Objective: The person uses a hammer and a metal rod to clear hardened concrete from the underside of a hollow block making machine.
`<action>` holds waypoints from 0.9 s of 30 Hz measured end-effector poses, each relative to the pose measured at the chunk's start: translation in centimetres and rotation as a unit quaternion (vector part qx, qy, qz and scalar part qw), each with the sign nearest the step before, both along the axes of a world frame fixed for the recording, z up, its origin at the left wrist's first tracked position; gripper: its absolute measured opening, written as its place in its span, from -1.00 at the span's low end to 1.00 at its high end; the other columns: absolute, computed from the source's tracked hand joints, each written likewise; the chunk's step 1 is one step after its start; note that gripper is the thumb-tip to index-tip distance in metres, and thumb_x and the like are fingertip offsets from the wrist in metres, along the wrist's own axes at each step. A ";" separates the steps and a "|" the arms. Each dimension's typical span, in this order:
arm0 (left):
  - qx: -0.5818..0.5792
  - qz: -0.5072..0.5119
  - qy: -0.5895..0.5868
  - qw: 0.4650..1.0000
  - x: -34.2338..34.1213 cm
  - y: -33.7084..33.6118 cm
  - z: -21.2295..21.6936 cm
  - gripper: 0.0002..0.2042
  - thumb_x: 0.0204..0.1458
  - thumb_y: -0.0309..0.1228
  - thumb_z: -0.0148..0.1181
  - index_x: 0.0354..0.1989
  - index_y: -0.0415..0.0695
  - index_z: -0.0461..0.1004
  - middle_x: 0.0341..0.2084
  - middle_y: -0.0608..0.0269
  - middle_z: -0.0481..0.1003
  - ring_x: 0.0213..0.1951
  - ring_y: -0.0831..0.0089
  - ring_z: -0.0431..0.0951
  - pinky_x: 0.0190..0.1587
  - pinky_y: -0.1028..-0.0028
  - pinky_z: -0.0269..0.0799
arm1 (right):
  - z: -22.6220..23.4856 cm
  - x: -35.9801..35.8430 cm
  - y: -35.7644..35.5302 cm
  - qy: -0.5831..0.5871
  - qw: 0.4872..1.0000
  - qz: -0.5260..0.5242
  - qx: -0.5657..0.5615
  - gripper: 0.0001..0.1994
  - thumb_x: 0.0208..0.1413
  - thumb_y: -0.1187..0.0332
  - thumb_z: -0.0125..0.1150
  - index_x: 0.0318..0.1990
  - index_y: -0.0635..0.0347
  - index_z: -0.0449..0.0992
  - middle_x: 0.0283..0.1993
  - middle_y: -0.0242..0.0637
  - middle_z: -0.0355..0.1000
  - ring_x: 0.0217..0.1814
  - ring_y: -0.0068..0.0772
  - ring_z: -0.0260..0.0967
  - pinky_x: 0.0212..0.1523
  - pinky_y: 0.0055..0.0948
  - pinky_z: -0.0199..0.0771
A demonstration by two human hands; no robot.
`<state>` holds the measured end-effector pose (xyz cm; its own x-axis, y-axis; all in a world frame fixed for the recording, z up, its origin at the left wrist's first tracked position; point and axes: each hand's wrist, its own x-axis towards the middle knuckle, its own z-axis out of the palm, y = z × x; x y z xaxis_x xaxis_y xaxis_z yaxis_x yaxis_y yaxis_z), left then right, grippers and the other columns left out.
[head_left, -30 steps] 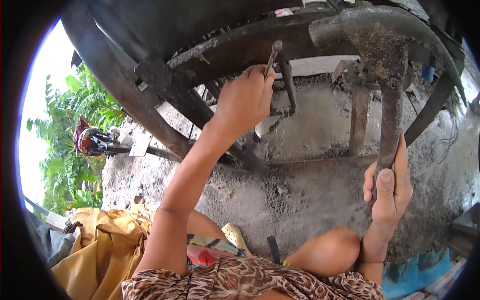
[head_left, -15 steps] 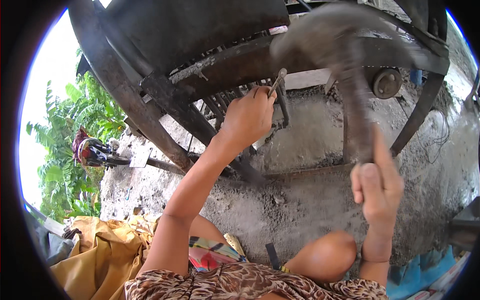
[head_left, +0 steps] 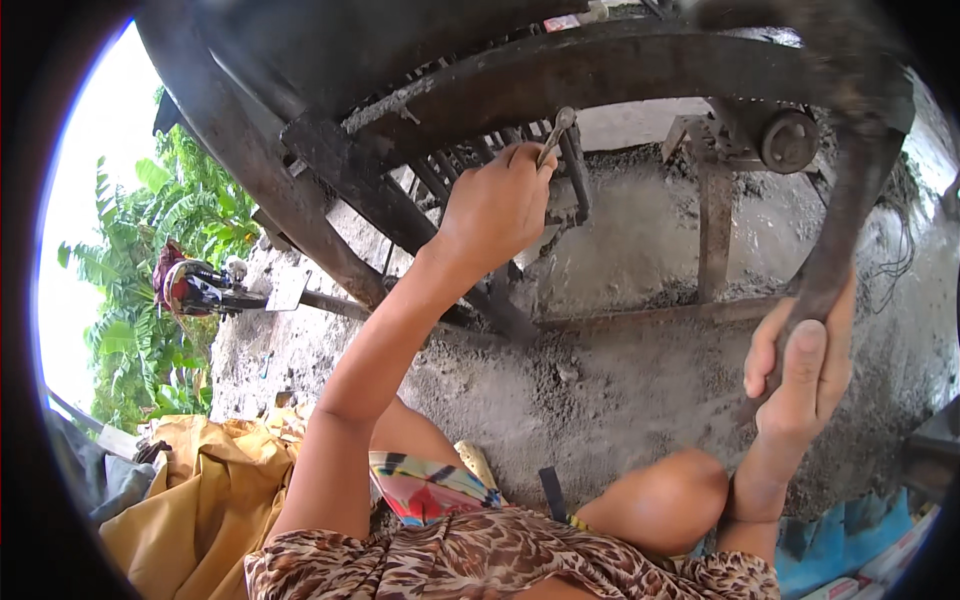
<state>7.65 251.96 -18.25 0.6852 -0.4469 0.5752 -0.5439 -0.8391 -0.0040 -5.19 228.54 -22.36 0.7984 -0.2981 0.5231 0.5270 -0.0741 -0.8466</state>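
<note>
The left hand (head_left: 497,205) was closed in a fist around a thin grey metal rod (head_left: 556,136), whose tip stuck up just above the knuckles against the rusty frame (head_left: 640,70). The right hand (head_left: 805,365) had its fingers wrapped round a dark, blurred hammer handle (head_left: 840,225). Since half a second before, the hammer had swung rightward and the fist had stayed put.

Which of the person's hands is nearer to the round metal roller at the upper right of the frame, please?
Right. The right hand grips a dark handle below the round metal roller; the left hand holds a thin metal tool farther left.
</note>
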 end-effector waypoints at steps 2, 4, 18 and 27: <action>-0.004 0.010 0.032 0.999 0.1 0.3 -0.6 -0.83 0.07 -0.39 -0.12 -0.29 -0.19 0.36 -0.46 -0.01 0.43 -0.42 0.02 0.44 -0.41 0.20 0.36 | -0.3 0.1 0.0 0.000 0.999 0.033 0.015 -0.53 0.13 0.36 -0.17 0.21 0.29 0.08 -0.63 -0.50 0.20 -0.67 -0.76 0.02 -0.66 -0.72 0.06; -0.010 0.013 0.053 0.998 0.4 0.6 -1.4 -0.82 0.08 -0.38 -0.13 -0.29 -0.18 0.37 -0.45 0.00 0.43 -0.42 0.02 0.44 -0.40 0.20 0.36 | -0.7 0.3 0.1 0.035 0.995 0.053 -0.075 -0.54 0.12 0.42 -0.14 0.20 0.27 0.11 -0.61 -0.50 0.23 -0.64 -0.76 0.07 -0.63 -0.72 0.10; -0.026 -0.023 0.012 0.999 -1.3 1.6 2.3 -0.85 0.05 -0.40 -0.05 -0.32 -0.22 0.38 -0.45 0.07 0.46 -0.49 0.09 0.47 -0.44 0.28 0.39 | -0.5 -0.7 0.8 0.074 0.996 -0.032 0.036 -0.41 0.12 0.10 -0.13 0.21 0.34 0.06 -0.69 -0.46 0.15 -0.74 -0.74 0.02 -0.73 -0.71 -0.02; -0.030 -0.046 0.044 0.997 -0.3 0.9 1.4 -0.85 0.04 -0.41 -0.05 -0.32 -0.23 0.38 -0.50 0.01 0.45 -0.48 0.05 0.46 -0.44 0.26 0.38 | -0.6 0.1 0.7 0.066 0.996 -0.031 0.046 -0.42 0.14 0.12 -0.18 0.18 0.41 0.06 -0.69 -0.43 0.16 -0.76 -0.72 0.01 -0.77 -0.71 -0.02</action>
<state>7.33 252.87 -16.85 0.6924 -0.4763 0.5420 -0.6146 -0.7828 0.0972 -5.04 229.25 -22.93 0.8371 -0.3916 0.3821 0.4068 -0.0215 -0.9133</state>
